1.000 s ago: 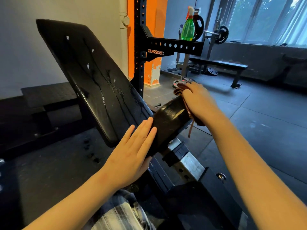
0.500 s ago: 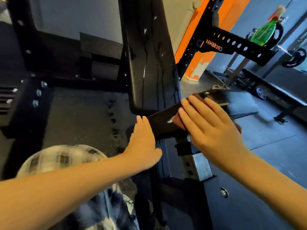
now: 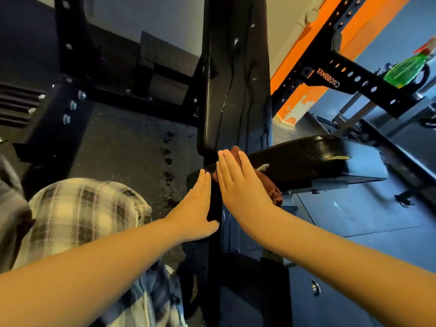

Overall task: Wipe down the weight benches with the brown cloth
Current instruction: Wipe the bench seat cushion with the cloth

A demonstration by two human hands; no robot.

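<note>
- Head view: cloth [image 3: 273, 191] is brown, soft and light; it will likely bunch up, so a flat palm on top is the best way to hold it; it lies on the near end of the seat pad [image 3: 318, 159], just below the tall back pad [image 3: 236, 90]
- Right hand [image 3: 243, 182] is flat with straight fingers; it presses the cloth onto the seat pad; it grips nothing
- Left hand [image 3: 195, 204] is flat too; its fingers touch the seat pad's end, beside the cloth; it holds nothing
- Back pad shows wet drips; it may be slippery
</note>
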